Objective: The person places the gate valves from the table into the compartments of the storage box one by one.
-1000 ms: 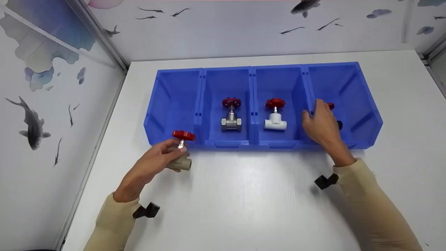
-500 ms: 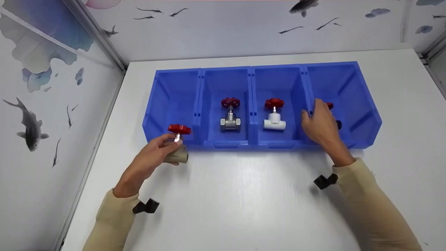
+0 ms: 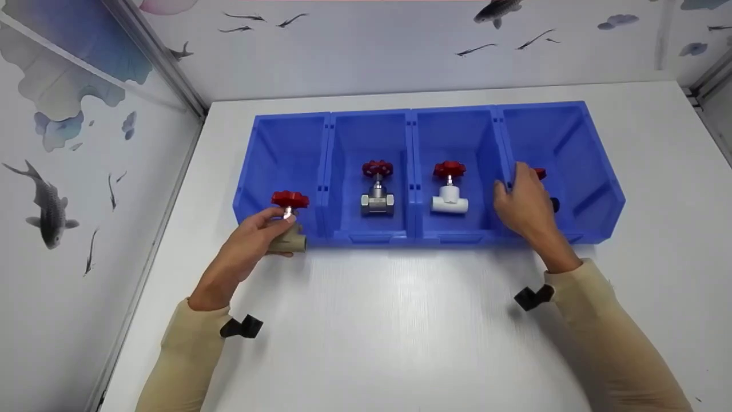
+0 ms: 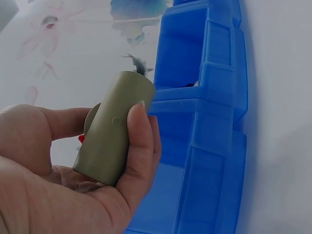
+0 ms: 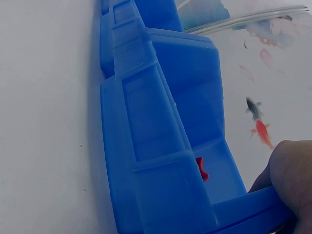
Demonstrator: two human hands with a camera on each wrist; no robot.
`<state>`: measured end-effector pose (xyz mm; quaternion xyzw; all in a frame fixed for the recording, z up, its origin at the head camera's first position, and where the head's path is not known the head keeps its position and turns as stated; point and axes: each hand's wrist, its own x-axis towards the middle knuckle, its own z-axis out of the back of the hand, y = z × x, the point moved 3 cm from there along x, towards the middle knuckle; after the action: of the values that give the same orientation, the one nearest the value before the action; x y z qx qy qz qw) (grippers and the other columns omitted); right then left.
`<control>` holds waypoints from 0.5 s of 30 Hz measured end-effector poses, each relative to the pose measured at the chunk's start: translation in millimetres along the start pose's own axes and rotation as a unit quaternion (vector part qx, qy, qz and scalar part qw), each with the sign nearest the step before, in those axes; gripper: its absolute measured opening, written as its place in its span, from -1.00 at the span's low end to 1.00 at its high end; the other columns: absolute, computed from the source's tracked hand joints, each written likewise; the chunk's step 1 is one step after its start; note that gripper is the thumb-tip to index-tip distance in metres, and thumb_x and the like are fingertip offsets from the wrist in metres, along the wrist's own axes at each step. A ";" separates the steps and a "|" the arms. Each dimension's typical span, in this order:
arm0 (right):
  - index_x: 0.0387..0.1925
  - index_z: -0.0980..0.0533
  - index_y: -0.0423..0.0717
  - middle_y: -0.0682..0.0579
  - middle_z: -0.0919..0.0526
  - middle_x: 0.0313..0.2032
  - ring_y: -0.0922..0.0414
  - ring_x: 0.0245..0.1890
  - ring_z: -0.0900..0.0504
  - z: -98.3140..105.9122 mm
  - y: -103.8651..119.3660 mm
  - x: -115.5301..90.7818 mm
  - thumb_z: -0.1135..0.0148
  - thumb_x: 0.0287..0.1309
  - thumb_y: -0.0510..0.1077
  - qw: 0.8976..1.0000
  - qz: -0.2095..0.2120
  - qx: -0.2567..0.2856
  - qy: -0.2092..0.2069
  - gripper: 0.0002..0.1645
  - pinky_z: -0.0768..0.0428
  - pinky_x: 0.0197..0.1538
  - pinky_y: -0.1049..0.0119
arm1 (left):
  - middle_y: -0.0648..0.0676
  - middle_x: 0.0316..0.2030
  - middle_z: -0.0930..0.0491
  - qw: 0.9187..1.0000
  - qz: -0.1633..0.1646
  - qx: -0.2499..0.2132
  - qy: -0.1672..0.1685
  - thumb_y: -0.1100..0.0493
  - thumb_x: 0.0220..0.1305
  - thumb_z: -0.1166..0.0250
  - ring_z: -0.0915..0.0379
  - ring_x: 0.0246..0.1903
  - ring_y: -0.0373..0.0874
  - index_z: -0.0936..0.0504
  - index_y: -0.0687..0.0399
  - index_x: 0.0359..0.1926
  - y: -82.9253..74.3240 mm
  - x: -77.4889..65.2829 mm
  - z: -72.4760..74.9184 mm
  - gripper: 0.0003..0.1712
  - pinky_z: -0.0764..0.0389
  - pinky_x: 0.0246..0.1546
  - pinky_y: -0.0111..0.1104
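Observation:
My left hand grips an olive-beige stop valve by its body, the red handwheel pointing up. It is at the front edge of the leftmost blue bin, overlapping it in the head view. In the left wrist view, thumb and fingers wrap the plain pipe body. My right hand pinches the wall between the two rightmost bins, thumb on one side and fingers on the other; the right wrist view shows it on the blue rim. Behind this hand, a valve with a red handwheel is mostly hidden.
Four joined blue bins stand in a row on the white table. A metal valve lies in the second bin and a white valve in the third, both with red handwheels. Printed panels rise behind and at left.
My left hand has carried the beige valve away from me, from in front of the leftmost bin to over its front edge. My right hand stays on the bin wall.

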<state>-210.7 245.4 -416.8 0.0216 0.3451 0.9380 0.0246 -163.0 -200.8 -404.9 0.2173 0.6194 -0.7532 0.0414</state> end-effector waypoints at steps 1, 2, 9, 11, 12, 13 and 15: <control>0.30 -0.19 -0.48 -0.44 -0.41 0.11 -0.37 0.06 -0.47 0.1 -0.1 0.1 0.11 0.44 -0.02 1.000 0.002 0.000 -0.002 -0.35 -0.41 0.06 -0.31 | 0.18 0.03 -0.51 1.000 0.002 -0.004 -0.003 0.03 0.48 -0.14 -0.53 -0.18 -0.14 -0.39 0.31 0.23 -0.5 1.5 -0.3 -0.50 -0.67 -0.15 -0.24; 0.30 -0.19 -0.48 -0.44 -0.42 0.11 -0.37 0.05 -0.48 0.1 -0.2 0.1 0.11 0.44 -0.02 1.000 0.004 0.000 -0.004 -0.35 -0.41 0.05 -0.30 | 0.15 0.01 -0.49 1.000 0.003 -0.006 -0.006 0.03 0.48 -0.14 -0.51 -0.16 -0.14 -0.38 0.30 0.23 -1.0 3.1 -0.6 -0.50 -0.67 -0.15 -0.24; 0.30 -0.18 -0.49 -0.44 -0.41 0.12 -0.36 0.08 -0.46 -0.5 -0.7 -0.1 0.11 0.46 -0.01 1.000 0.006 0.003 0.001 -0.34 -0.40 0.09 -0.31 | 0.12 0.01 -0.44 1.000 0.011 -0.018 -0.020 0.01 0.49 -0.12 -0.46 -0.10 -0.08 -0.37 0.31 0.26 -2.9 16.0 -3.8 -0.47 -0.66 -0.11 -0.27; 0.30 -0.18 -0.49 -0.44 -0.41 0.13 -0.37 0.09 -0.46 -0.6 -0.5 -0.3 0.11 0.45 -0.01 1.000 0.004 0.003 0.001 -0.34 -0.40 0.10 -0.31 | 0.13 0.05 -0.42 0.999 0.015 -0.027 -0.025 0.02 0.49 -0.11 -0.45 -0.07 -0.06 -0.35 0.31 0.28 -3.3 19.3 -4.3 -0.46 -0.66 -0.10 -0.27; 0.30 -0.18 -0.49 -0.44 -0.41 0.13 -0.37 0.09 -0.46 -0.6 -0.3 -0.3 0.11 0.45 -0.02 1.000 0.003 0.003 0.002 -0.35 -0.40 0.10 -0.31 | 0.13 0.06 -0.40 0.999 0.018 -0.027 -0.027 0.02 0.49 -0.11 -0.42 -0.05 -0.07 -0.35 0.31 0.28 -3.3 21.2 -4.3 -0.46 -0.66 -0.10 -0.27; 0.30 -0.19 -0.48 -0.44 -0.41 0.12 -0.37 0.09 -0.46 -0.5 -0.2 -0.3 0.10 0.45 -0.02 1.000 0.003 0.003 0.001 -0.35 -0.40 0.10 -0.31 | 0.13 0.06 -0.39 0.999 0.021 -0.028 -0.031 0.02 0.49 -0.11 -0.41 -0.03 -0.07 -0.35 0.30 0.29 -3.4 23.2 -4.6 -0.46 -0.66 -0.09 -0.26; 0.30 -0.19 -0.48 -0.44 -0.41 0.13 -0.37 0.09 -0.46 -0.4 0.0 -0.3 0.10 0.45 -0.02 1.000 0.002 0.003 0.000 -0.35 -0.40 0.10 -0.31 | 0.14 0.07 -0.38 0.998 0.028 -0.033 -0.036 0.00 0.49 -0.11 -0.40 0.00 -0.05 -0.34 0.28 0.31 -3.5 27.0 -4.9 -0.45 -0.66 -0.08 -0.24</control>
<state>-210.4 245.2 -417.1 0.0226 0.3484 0.9368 0.0228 -187.2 -189.8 -412.6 0.2056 0.6357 -0.7384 0.0917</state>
